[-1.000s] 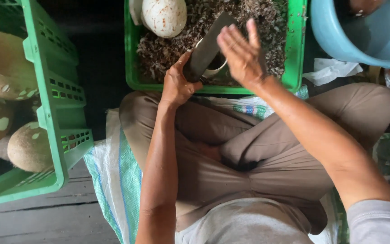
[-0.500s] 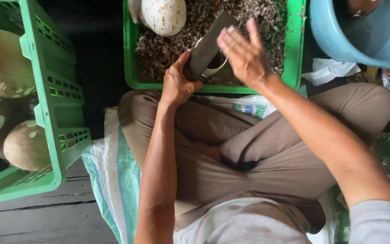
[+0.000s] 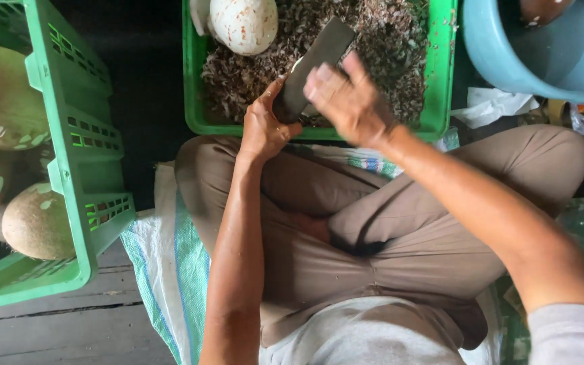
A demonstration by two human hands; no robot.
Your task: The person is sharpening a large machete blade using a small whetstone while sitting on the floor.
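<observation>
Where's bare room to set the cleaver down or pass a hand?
Free: the dark floor strip between the left green crate and the shavings tray, and the wooden planks below that crate. Crowded: the tray, full of husk shavings plus a peeled coconut, with the left hand, cleaver and right hand above it.

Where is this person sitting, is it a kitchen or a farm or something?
Probably a simple fruit-peeling workplace, not a kitchen: the person sits on a woven sack over a wooden floor, between green crates of coconuts and husk shavings.
</observation>
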